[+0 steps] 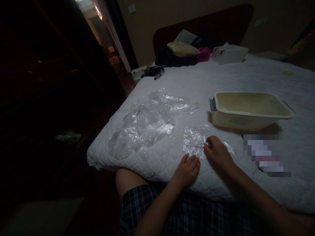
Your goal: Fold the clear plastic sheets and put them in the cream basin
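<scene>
A crinkled clear plastic bag [193, 139] lies flat on the white quilted bed cover. My left hand [187, 170] rests at its near edge, fingers laid down over the cover and the plastic. Above the bag's right part, my right hand [218, 151] has thumb and forefinger brought together on the plastic; the exact grip is hard to see in the dim light. A bit of the bag shows beyond the right hand's knuckles. To the left spreads a heap of crumpled clear plastic bags [152, 119], apart from both hands.
A cream plastic bin [248, 121] with grey handles stands on the bed [162, 168] at right. Near it lies a blurred-out flat item [267, 155]. Farther back are a white box [230, 54], a pale stuffed bag [183, 49], a pink roll [203, 54] and dark cloth.
</scene>
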`<action>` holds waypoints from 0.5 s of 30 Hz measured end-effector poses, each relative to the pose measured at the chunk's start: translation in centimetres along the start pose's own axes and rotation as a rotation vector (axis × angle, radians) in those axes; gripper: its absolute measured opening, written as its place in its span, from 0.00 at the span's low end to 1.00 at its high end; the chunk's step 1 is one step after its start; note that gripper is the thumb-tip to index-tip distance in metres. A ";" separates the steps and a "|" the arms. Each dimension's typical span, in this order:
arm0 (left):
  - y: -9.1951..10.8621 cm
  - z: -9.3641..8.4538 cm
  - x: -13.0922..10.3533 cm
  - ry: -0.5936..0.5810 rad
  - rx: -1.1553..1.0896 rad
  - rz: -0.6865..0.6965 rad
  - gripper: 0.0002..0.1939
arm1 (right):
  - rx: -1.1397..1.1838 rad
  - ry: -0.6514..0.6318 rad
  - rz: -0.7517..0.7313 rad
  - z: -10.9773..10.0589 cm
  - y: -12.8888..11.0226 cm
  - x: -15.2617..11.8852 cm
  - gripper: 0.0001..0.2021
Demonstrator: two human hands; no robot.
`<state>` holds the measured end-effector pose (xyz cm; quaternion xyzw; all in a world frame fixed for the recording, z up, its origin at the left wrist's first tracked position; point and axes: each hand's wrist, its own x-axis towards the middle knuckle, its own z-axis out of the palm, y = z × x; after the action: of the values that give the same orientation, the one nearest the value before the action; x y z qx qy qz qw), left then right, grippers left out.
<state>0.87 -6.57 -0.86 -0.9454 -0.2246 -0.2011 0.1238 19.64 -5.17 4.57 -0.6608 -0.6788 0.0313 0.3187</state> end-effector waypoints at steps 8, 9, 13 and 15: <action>0.1 0.1 0.1 0.023 -0.012 -0.005 0.14 | -0.126 -0.243 -0.232 0.5 -1.0 0.0 0.11; 0.1 0.1 0.1 0.032 -0.015 -0.005 0.14 | -0.166 -0.259 -0.231 0.6 -1.0 0.1 0.11; 0.1 0.1 0.0 0.053 -0.020 -0.013 0.14 | -0.221 -0.312 -0.231 0.9 -0.5 0.2 0.11; 0.0 0.1 0.0 0.050 -0.016 -0.011 0.14 | -0.197 -0.324 -0.228 0.9 -0.4 0.3 0.11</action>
<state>0.91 -6.57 -0.98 -0.9398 -0.2248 -0.2273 0.1205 18.88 -4.60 4.15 -0.5942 -0.7911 0.0345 0.1412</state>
